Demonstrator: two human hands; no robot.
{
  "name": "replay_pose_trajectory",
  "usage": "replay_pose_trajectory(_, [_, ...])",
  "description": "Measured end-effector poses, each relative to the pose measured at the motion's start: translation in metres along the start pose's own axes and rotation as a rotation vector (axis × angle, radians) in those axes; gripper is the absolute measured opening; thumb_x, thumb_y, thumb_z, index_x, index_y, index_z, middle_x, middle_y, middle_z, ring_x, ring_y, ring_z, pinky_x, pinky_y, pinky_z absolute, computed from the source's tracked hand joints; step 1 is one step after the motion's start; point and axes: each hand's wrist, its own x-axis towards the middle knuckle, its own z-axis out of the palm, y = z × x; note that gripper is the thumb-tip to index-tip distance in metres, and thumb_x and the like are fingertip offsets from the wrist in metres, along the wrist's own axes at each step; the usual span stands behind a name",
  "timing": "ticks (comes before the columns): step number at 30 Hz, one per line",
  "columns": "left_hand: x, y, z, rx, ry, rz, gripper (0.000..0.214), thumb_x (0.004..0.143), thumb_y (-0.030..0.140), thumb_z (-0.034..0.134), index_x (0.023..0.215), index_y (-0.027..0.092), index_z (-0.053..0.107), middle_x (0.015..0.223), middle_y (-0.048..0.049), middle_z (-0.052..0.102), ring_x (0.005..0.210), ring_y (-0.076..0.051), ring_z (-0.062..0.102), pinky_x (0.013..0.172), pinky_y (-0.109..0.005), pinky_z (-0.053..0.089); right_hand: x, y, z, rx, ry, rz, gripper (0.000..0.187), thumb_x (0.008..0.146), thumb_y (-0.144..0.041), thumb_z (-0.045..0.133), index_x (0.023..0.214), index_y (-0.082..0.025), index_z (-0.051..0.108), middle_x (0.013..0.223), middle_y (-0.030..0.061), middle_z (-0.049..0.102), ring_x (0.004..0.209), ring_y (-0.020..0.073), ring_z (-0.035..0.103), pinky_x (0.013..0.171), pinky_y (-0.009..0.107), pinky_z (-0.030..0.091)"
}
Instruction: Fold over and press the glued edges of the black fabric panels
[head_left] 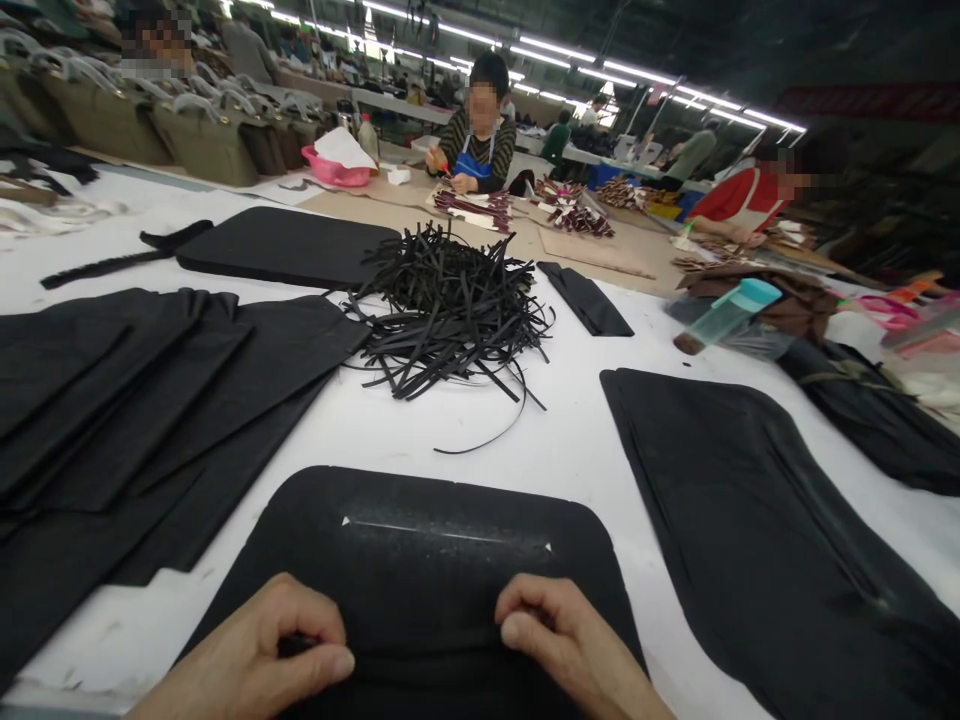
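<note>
A black panel with rounded corners (450,570) lies on the white table right in front of me. Near its far edge runs a whitish line with a small white triangle at each end. Over its near part is a black fabric piece (427,685), with a fold running between my hands. My left hand (262,645) pinches this fabric on the left, thumb against curled fingers. On the right, my right hand (562,640) is closed the same way on the fabric. Black on black makes the fabric's exact edge hard to see.
Black fabric pieces (112,400) overlap at left. Beyond the panel are a heap of black strips (457,300) and a stack of black panels (285,245). More black panels (735,500) lie at right, near a teal-lidded container (727,315). Two people work across the table.
</note>
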Motion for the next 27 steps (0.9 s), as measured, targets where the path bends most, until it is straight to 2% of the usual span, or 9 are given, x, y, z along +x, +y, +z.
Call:
replay_pose_trajectory(5, [-0.001, -0.002, -0.006, 0.011, 0.026, 0.075, 0.049, 0.079, 0.056, 0.045, 0.047, 0.02, 0.053, 0.056, 0.0013, 0.053, 0.062, -0.015, 0.051, 0.063, -0.024, 0.041, -0.003, 0.011, -0.007, -0.046, 0.018, 0.004, 0.017, 0.08, -0.032, 0.056, 0.071, -0.018, 0.061, 0.062, -0.0039, 0.049, 0.062, 0.0125, 0.044, 0.058, 0.023, 0.032])
replay_pose_trajectory(7, [-0.001, -0.006, -0.005, 0.026, 0.036, 0.038, 0.041, 0.075, 0.053, 0.051, 0.051, 0.02, 0.057, 0.06, 0.0011, 0.057, 0.065, -0.016, 0.053, 0.066, -0.024, 0.042, -0.003, 0.018, -0.008, -0.093, 0.022, -0.01, 0.016, 0.08, -0.03, 0.055, 0.07, -0.019, 0.06, 0.064, -0.0033, 0.051, 0.064, 0.0133, 0.046, 0.06, 0.023, 0.033])
replay_pose_trajectory(10, [-0.003, -0.012, -0.003, -0.006, 0.05, -0.045, 0.028, 0.071, 0.049, 0.056, 0.073, 0.024, 0.067, 0.085, -0.0006, 0.065, 0.085, -0.021, 0.057, 0.078, -0.026, 0.043, -0.002, 0.027, -0.006, -0.174, 0.072, -0.006, 0.019, 0.081, -0.032, 0.052, 0.069, -0.02, 0.059, 0.067, -0.0025, 0.053, 0.067, 0.0146, 0.047, 0.062, 0.023, 0.034])
replay_pose_trajectory(13, [-0.006, -0.01, -0.005, -0.08, 0.054, -0.089, 0.034, 0.074, 0.051, 0.051, 0.09, 0.027, 0.067, 0.099, -0.0005, 0.065, 0.098, -0.023, 0.055, 0.089, -0.029, 0.041, 0.0, 0.034, -0.003, -0.211, 0.139, 0.049, 0.024, 0.081, -0.039, 0.052, 0.067, -0.02, 0.056, 0.065, -0.0029, 0.052, 0.066, 0.0148, 0.047, 0.06, 0.023, 0.034])
replay_pose_trajectory(16, [-0.006, 0.0, -0.01, -0.092, 0.072, -0.107, 0.039, 0.077, 0.053, 0.043, 0.091, 0.024, 0.066, 0.087, -0.0008, 0.065, 0.088, -0.022, 0.057, 0.083, -0.028, 0.042, 0.002, 0.04, -0.003, -0.239, 0.191, 0.09, 0.03, 0.082, -0.044, 0.051, 0.064, -0.02, 0.052, 0.063, -0.0033, 0.049, 0.065, 0.0146, 0.046, 0.058, 0.023, 0.032])
replay_pose_trajectory(19, [0.003, 0.005, -0.013, -0.134, 0.111, -0.065, 0.037, 0.078, 0.05, 0.041, 0.071, 0.021, 0.063, 0.067, 0.001, 0.057, 0.072, -0.018, 0.054, 0.07, -0.025, 0.042, 0.004, 0.045, -0.006, -0.261, 0.186, 0.108, 0.034, 0.085, -0.046, 0.045, 0.063, -0.02, 0.046, 0.061, -0.0036, 0.044, 0.063, 0.0144, 0.045, 0.057, 0.023, 0.032])
replay_pose_trajectory(21, [0.011, 0.002, -0.013, -0.241, 0.154, -0.042, 0.033, 0.077, 0.046, 0.045, 0.062, 0.02, 0.058, 0.059, 0.0029, 0.05, 0.064, -0.015, 0.048, 0.062, -0.023, 0.038, 0.005, 0.047, -0.01, -0.253, 0.184, 0.078, 0.033, 0.087, -0.046, 0.041, 0.065, -0.021, 0.045, 0.062, -0.0034, 0.043, 0.064, 0.0146, 0.044, 0.058, 0.023, 0.033])
replay_pose_trajectory(24, [0.022, -0.001, -0.013, -0.378, 0.223, -0.055, 0.026, 0.073, 0.041, 0.053, 0.065, 0.018, 0.06, 0.056, 0.0043, 0.046, 0.058, -0.013, 0.042, 0.057, -0.023, 0.033, 0.007, 0.05, -0.016, -0.227, 0.205, 0.036, 0.034, 0.088, -0.046, 0.038, 0.068, -0.021, 0.047, 0.063, -0.0028, 0.043, 0.064, 0.0153, 0.045, 0.059, 0.024, 0.034])
replay_pose_trajectory(27, [0.027, 0.004, -0.014, -0.41, 0.273, -0.081, 0.027, 0.071, 0.043, 0.056, 0.065, 0.017, 0.057, 0.054, 0.0055, 0.042, 0.056, -0.012, 0.038, 0.053, -0.024, 0.028, 0.007, 0.053, -0.021, -0.196, 0.252, 0.079, 0.035, 0.085, -0.051, 0.04, 0.067, -0.021, 0.049, 0.062, -0.0023, 0.044, 0.062, 0.0158, 0.045, 0.058, 0.024, 0.035])
